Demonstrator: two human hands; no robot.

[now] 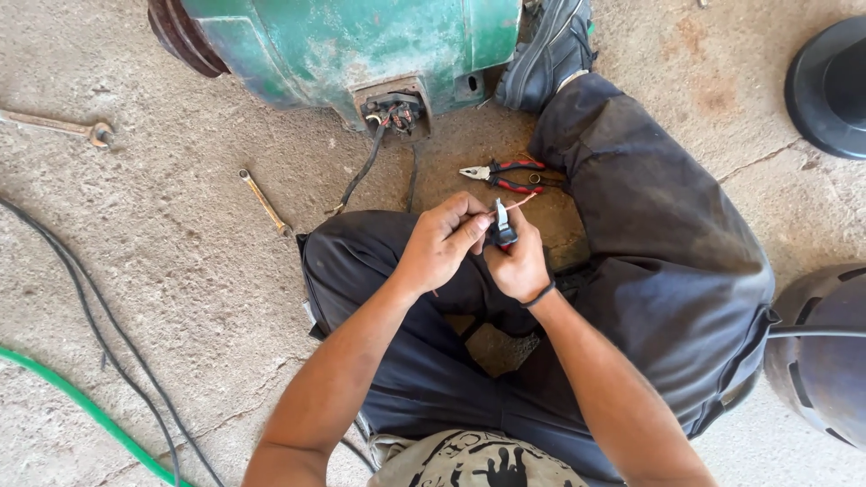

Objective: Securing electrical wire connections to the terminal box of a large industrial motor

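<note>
Gripping thin wire (521,202), left hand (439,242); right hand (516,261) clenching cutter (502,225); pliers (502,174) just beyond.

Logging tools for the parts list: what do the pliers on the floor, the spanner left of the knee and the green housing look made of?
Pliers: bare grey metal jaws, handles in red and black sleeves, probably plastic or rubber. Spanner: metal, dull yellowish-brown surface, possibly rust or grime. Green housing: looks like painted metal; the paint is worn and patchy, with a darker rim at its left end.
</note>
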